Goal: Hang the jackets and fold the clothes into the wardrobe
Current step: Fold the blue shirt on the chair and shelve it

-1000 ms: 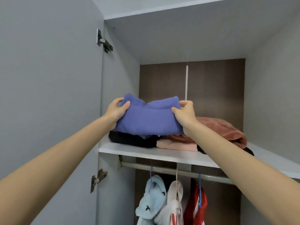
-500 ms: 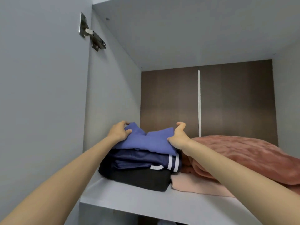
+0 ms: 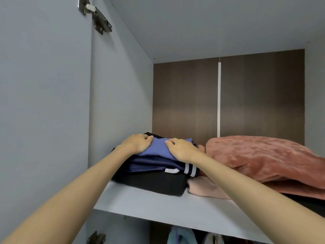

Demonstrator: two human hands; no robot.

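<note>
Inside a grey wardrobe with a brown wood-grain back panel, the head view looks along an upper shelf, with the open door and its metal hinge on the left. At the left end of the shelf stands a folded pile: a black garment at the bottom, a navy garment with white stripes on it, and the blue folded garment on top. Both arms reach in to that top piece. The left hand has its fingers curled over the garment's far left edge, bunching the cloth, and the right hand lies on its right side with the fingers bent down into the fabric, so both grip it rather than lie flat. Just beside the pile on the right are a pale pink folded cloth and, over it, a bulky rust-pink plush bundle. Under the shelf's front edge the tops of hanging garments show. The task looks well advanced: jackets seem hung, several pieces are stacked, and the blue one sits on the pile but is not yet released; whether more clothes wait outside cannot be told
</note>
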